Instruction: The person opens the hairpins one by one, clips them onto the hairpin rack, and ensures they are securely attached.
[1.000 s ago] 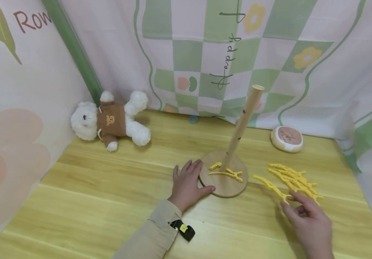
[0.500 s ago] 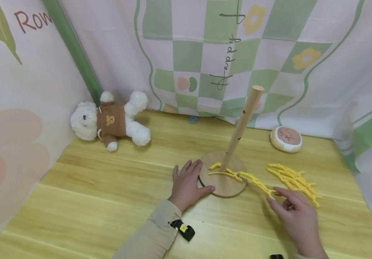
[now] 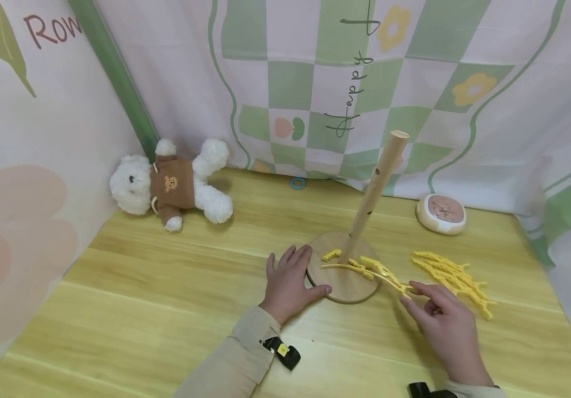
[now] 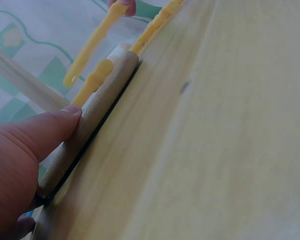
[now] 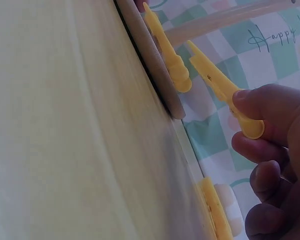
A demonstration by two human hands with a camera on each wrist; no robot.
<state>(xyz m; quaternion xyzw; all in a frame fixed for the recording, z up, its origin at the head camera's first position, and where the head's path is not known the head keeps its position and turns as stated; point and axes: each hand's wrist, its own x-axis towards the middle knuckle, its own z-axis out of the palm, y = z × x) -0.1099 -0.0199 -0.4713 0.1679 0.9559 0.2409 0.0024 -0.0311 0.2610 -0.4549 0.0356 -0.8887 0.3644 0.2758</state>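
Note:
My left hand (image 3: 292, 284) rests with spread fingers against the left edge of a round wooden base (image 3: 350, 293). In the left wrist view its thumb presses on the base's rim (image 4: 97, 107). From the base rises a wooden post (image 3: 372, 204) with small dark holes in its side. Yellow plastic parts (image 3: 332, 255) lie around the post's foot. Between thumb and index finger, my right hand (image 3: 446, 326) pinches the forked end of a yellow branch-shaped piece (image 3: 387, 273). Its far end reaches over the base; the right wrist view shows that piece (image 5: 215, 77) raised above the table.
Several more yellow branch-shaped pieces (image 3: 451, 276) lie heaped beyond the right hand. Toward the back stand a white and pink round object (image 3: 441, 214), a blue ring (image 3: 297, 183) and a plush bear in a brown shirt (image 3: 173, 185). A printed curtain (image 3: 290, 85) hangs behind the table.
My right hand has moved left with the yellow branch-shaped piece, bringing its far end from right of the base to over it. The left hand stays in place.

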